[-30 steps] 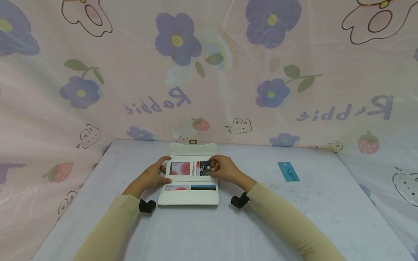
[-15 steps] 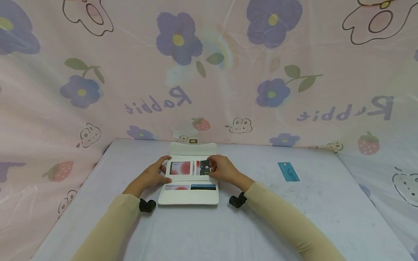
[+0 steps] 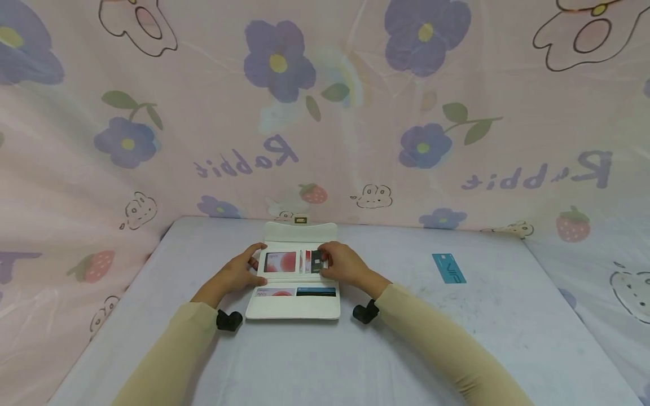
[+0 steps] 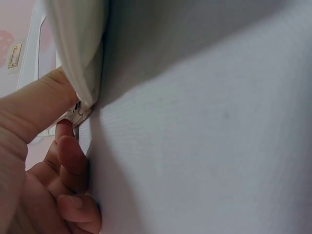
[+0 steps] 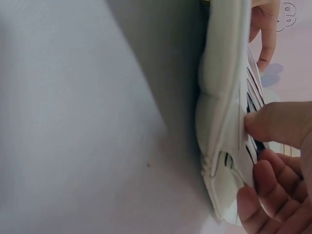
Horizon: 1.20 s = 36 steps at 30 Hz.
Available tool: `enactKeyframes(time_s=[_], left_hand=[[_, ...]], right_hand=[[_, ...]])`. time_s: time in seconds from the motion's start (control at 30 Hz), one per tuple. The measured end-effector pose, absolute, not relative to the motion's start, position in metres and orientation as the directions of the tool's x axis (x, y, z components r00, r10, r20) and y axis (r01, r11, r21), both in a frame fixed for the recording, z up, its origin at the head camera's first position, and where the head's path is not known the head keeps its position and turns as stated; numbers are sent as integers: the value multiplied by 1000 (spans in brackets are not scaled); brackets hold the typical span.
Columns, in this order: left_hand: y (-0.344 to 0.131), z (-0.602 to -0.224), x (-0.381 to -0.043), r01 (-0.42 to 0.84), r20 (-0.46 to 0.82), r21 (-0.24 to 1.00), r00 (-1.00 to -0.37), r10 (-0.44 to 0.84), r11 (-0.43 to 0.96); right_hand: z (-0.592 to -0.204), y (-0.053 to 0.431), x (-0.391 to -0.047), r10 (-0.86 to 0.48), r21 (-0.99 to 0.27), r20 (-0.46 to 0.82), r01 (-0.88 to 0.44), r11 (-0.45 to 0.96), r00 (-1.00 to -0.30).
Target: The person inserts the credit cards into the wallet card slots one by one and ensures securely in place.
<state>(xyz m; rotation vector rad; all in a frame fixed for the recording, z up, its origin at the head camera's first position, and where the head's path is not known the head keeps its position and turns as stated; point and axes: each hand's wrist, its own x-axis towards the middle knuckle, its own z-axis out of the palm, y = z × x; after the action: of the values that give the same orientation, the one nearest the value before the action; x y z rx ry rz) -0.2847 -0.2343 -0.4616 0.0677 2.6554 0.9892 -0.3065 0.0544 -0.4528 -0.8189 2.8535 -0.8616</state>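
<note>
A white wallet (image 3: 293,309) lies unfolded on the table. My left hand (image 3: 235,274) holds its left edge, thumb at the lower corner and fingers higher up; the left wrist view shows the thumb on the wallet's side. At the right of the middle panel, my right hand (image 3: 347,264) pinches a dark card (image 3: 316,261) that sits partly in a slot. Fingers hide the card's right end. A pink card (image 3: 281,261) shows in the window to its left. The lower pocket holds another pink card (image 3: 274,292) and a blue-and-black card (image 3: 316,291).
On the right of the white-covered table (image 3: 508,304) lies a blue card (image 3: 449,268) marked VIP. A patterned curtain (image 3: 355,129) rises behind the table's back edge. The wallet's top flap (image 3: 299,232) is folded out toward the curtain, with a gold clasp (image 3: 301,220) beyond it.
My right hand has shifted slightly left along the slot, and less of the dark card shows. The left hand, the wallet and the VIP card have stayed in place.
</note>
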Motion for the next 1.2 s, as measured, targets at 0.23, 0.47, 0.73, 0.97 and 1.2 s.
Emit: enactKeyframes(time_s=[0.23, 0.47, 0.73, 0.97, 1.2], left_hand=[[-234, -461, -284, -81, -278, 652, -950, 139, 754], [-233, -459, -283, -90, -278, 656, -952, 129, 750], [-232, -460, -283, -94, -274, 655, -954, 119, 750], [-232, -459, -284, -96, -281, 653, -952, 123, 751], [-232, -460, -284, -84, -274, 655, -952, 133, 751]], right_hand=[[-451, 53, -305, -509, -510, 110, -488, 708, -854], [-453, 51, -305, -516, -470, 119, -506, 723, -848], [-452, 49, -306, -514, -488, 111, -498, 717, -850], [-451, 47, -305, -527, -463, 133, -523, 716, -839], [-454, 46, -310, -519, -441, 156, -529, 725, -840]])
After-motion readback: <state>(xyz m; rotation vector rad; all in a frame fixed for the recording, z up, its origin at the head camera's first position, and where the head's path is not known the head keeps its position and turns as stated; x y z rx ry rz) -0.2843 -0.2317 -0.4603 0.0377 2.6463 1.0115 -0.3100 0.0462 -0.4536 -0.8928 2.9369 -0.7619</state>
